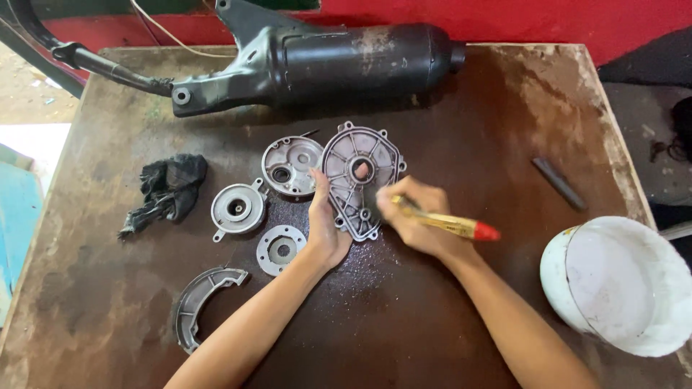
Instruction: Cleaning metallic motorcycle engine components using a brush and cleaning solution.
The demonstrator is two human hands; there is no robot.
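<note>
Fingers [316, 180] of your left hand [326, 225] pinch the ribbed metal cover [358, 180]; your right hand [417, 216] is closed round a brush [447, 225]

Your left hand grips the left edge of the cover and holds it tilted up off the wet brown tabletop [404, 317], ribbed face toward you, long axis running from the far end down toward you. Your right hand sits just to the right of the cover, its fingers wrapped tight on the yellow handle with the red tip pointing away to the right; the bristle end meets the cover's lower right edge, partly hidden by the hand. The right hand is the nearer one to that edge. Left of the cover lie a round housing [291, 166], a smaller flanged disc [238, 209], a ring plate [281, 249], a curved brake shoe [202, 297] and a black rag [169, 186]. A dark exhaust muffler [346, 61] lies across the far side, and a white bucket [620, 284] stands at the right
</note>
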